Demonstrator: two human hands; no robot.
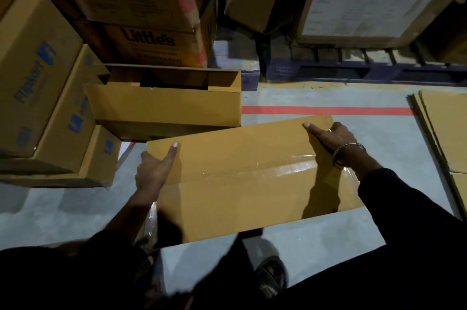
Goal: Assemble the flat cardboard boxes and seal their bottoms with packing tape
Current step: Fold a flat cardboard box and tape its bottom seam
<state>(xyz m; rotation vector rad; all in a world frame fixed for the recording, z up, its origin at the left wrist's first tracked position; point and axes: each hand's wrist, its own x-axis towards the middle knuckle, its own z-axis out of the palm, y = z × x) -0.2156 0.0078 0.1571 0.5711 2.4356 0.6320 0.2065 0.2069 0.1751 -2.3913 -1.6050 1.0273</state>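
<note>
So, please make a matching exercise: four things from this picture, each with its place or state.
Things:
1. taped box
2. open box
3. flat cardboard stack
4. red line

Descriptions:
A. painted on the floor
B. lying flat at the right edge
C. held at both ends by the left hand and right hand
D. flaps up, behind the held box

Pairs: 1-C, 2-D, 3-B, 4-A

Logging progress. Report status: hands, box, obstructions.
Both hands, left and right, gripping the taped box by its ends. Bottom seam taped. Open box just ahead-left, near it.
</note>
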